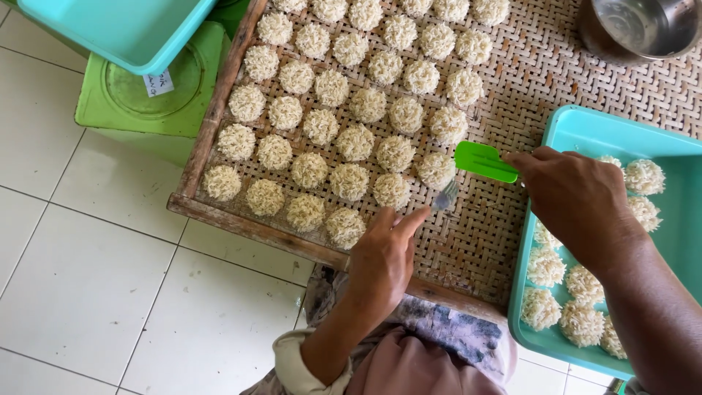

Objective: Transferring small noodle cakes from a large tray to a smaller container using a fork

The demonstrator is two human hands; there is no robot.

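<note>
A woven bamboo tray with a wooden frame carries rows of small round noodle clumps. My left hand grips a metal fork whose tines rest on the weave just right of the nearest clumps. My right hand holds a flat green plastic scoop by its end, its blade lying on the weave beside the last clump of a row. Under my right wrist a teal plastic tray holds several more noodle clumps.
A metal bowl sits on the bamboo tray's far right corner. At the upper left, another teal tray rests over a green plastic stool. White floor tiles lie to the left, and my knees are below.
</note>
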